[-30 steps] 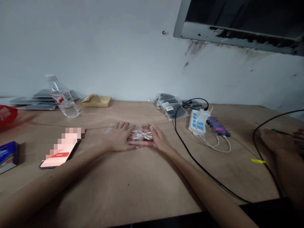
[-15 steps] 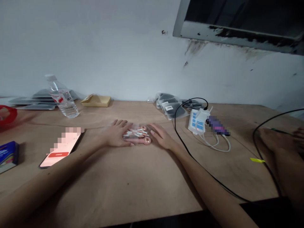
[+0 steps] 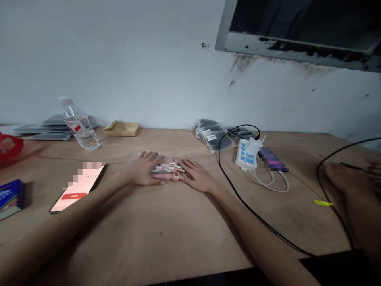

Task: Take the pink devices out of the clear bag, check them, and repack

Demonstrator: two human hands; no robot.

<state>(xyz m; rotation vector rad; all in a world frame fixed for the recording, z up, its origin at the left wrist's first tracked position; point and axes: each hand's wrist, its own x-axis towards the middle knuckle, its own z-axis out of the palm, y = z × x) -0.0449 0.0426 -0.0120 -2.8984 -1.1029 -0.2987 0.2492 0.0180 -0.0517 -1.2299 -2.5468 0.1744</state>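
Note:
Between my hands, a clear plastic bag [image 3: 168, 168] of small white and orange-pink pieces lies on the wooden table [image 3: 160, 222]. A pink, stick-like part with a round end [image 3: 176, 176] lies along its near side; its exact kind is not clear. My left hand [image 3: 145, 169] rests flat over the bag's left part, fingers stretched forward and thumb along the near edge. From the other side, my right hand [image 3: 196, 174] lies flat with its fingers spread, fingertips on the bag's right end. Neither hand is closed around anything.
A lit phone [image 3: 79, 186], a blue box [image 3: 12, 198] and a water bottle [image 3: 79, 127] are at left. Behind stand a yellow box [image 3: 121, 129] and grey packets [image 3: 212, 135]. Rightward are a power strip [image 3: 246, 154], black cable [image 3: 238, 190] and another person's arm [image 3: 348, 186].
My right hand has moved slightly left onto the bag's right end, covering more of it. The bag and pink part have shifted a little left. My left hand stays over the bag.

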